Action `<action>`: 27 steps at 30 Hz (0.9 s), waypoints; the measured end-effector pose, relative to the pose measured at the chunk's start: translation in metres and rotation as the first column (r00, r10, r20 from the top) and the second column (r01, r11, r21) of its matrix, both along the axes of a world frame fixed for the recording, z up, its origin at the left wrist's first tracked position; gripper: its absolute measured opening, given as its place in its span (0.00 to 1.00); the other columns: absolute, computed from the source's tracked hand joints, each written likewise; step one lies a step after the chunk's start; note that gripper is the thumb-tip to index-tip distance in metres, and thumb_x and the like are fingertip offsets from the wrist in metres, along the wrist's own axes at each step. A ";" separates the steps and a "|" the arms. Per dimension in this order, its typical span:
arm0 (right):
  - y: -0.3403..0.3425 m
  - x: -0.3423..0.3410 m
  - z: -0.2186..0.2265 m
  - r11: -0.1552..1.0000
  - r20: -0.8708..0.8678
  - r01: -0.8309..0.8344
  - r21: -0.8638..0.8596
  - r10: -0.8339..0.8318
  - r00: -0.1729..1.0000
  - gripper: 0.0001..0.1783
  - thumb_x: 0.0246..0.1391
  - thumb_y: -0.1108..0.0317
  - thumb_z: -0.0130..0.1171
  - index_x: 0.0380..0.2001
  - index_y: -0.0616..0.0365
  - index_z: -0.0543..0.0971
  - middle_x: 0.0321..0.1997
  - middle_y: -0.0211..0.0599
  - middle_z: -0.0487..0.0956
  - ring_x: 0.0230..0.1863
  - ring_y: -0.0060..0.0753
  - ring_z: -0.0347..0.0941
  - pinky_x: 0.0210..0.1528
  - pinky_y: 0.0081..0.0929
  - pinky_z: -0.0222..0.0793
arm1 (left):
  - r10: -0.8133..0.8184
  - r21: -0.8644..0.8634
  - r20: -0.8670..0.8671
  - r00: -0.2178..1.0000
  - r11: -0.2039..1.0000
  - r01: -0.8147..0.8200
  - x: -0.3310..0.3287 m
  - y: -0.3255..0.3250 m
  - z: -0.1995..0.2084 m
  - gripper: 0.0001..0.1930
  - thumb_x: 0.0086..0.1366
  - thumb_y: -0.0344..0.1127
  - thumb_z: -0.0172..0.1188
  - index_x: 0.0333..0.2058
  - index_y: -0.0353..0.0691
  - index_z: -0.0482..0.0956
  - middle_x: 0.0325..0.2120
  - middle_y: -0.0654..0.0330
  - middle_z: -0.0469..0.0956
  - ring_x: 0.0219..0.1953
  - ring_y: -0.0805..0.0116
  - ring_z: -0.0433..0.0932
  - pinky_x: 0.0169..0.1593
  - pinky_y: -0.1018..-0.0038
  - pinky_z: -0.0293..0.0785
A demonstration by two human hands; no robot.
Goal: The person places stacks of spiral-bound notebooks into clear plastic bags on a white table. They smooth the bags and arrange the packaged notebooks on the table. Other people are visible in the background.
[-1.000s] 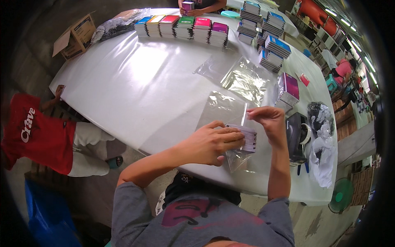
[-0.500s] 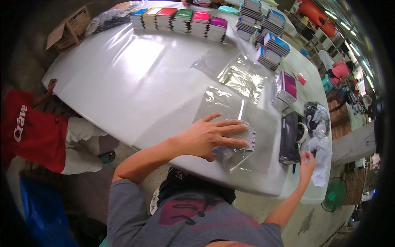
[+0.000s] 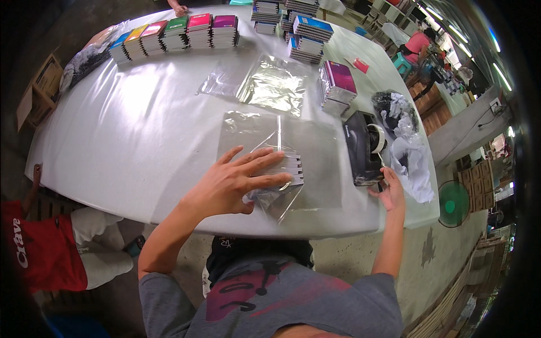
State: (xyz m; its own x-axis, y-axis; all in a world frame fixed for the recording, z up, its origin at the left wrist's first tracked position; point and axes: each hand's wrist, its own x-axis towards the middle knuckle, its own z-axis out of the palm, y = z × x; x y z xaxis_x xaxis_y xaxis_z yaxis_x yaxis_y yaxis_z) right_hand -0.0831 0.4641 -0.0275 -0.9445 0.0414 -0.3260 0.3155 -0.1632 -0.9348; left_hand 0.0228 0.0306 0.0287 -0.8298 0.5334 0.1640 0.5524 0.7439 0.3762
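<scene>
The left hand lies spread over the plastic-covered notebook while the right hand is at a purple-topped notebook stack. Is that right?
Not quite: the head view shows the right hand at the black tape dispenser. The left hand does lie spread over the plastic-covered notebook.

Workshop, packing sort, seen from where I stand. Evidence: broad white-covered table (image 3: 107, 163) bearing rows of stacked spiral notebooks (image 3: 200, 36), clear plastic film (image 3: 321, 146) and a black tape dispenser (image 3: 356, 143); cardboard box (image 3: 48, 78) beside it. Rough concrete floor (image 3: 349, 253), bright strip lights (image 3: 501, 76), green fan (image 3: 452, 204). Further off, a person in pink (image 3: 416, 49), seated.
</scene>
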 end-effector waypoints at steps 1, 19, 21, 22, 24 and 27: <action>-0.004 0.005 -0.003 0.998 -0.033 0.021 -0.053 -0.023 0.999 0.08 0.54 0.58 0.60 0.33 0.48 0.77 0.40 0.22 0.73 0.46 0.23 0.66 0.38 0.52 0.69 | 0.001 0.001 0.012 1.000 1.000 -0.001 0.000 0.000 0.002 0.45 0.37 0.33 0.68 0.57 0.75 0.65 0.63 0.73 0.56 0.66 0.66 0.54 0.67 0.55 0.48; -0.076 0.042 0.055 0.718 -0.257 0.063 0.693 0.165 0.952 0.13 0.49 0.71 0.61 0.40 0.59 0.81 0.23 0.31 0.80 0.21 0.14 0.69 0.16 0.12 0.57 | 0.003 -0.062 0.050 0.999 0.998 0.001 0.002 -0.001 0.007 0.46 0.40 0.33 0.67 0.58 0.78 0.61 0.65 0.72 0.54 0.66 0.68 0.53 0.67 0.50 0.46; -0.117 0.037 0.086 0.713 -0.154 -0.278 0.644 0.477 0.866 0.25 0.48 0.72 0.62 0.52 0.56 0.73 0.20 0.28 0.79 0.17 0.12 0.66 0.14 0.12 0.53 | 0.002 -0.087 0.061 0.998 0.996 0.004 0.003 -0.002 0.008 0.47 0.40 0.34 0.68 0.59 0.79 0.59 0.65 0.72 0.53 0.66 0.68 0.52 0.67 0.50 0.44; -0.138 0.035 0.100 0.670 -0.151 -0.442 0.596 0.635 0.758 0.34 0.47 0.73 0.62 0.60 0.54 0.66 0.18 0.27 0.78 0.15 0.12 0.64 0.14 0.12 0.52 | -0.001 -0.096 0.062 0.998 0.995 0.007 0.003 -0.003 0.008 0.47 0.39 0.35 0.69 0.59 0.80 0.59 0.65 0.72 0.53 0.66 0.68 0.52 0.67 0.50 0.44; -0.173 0.025 0.110 0.617 -0.136 -0.600 0.508 0.746 0.652 0.47 0.46 0.73 0.62 0.67 0.51 0.49 0.17 0.28 0.77 0.13 0.12 0.62 0.15 0.13 0.53 | -0.009 -0.113 0.077 0.997 0.993 0.018 0.000 -0.004 0.009 0.49 0.37 0.37 0.70 0.59 0.82 0.58 0.65 0.74 0.52 0.68 0.65 0.47 0.67 0.46 0.38; -0.217 0.013 0.130 0.443 -0.013 -0.717 0.539 0.855 0.518 0.50 0.46 0.71 0.63 0.68 0.49 0.45 0.17 0.31 0.77 0.15 0.13 0.64 0.17 0.13 0.56 | 0.023 -0.212 0.044 0.999 0.977 -0.013 0.003 -0.004 0.018 0.51 0.34 0.40 0.71 0.59 0.85 0.56 0.66 0.76 0.50 0.69 0.58 0.37 0.66 0.40 0.27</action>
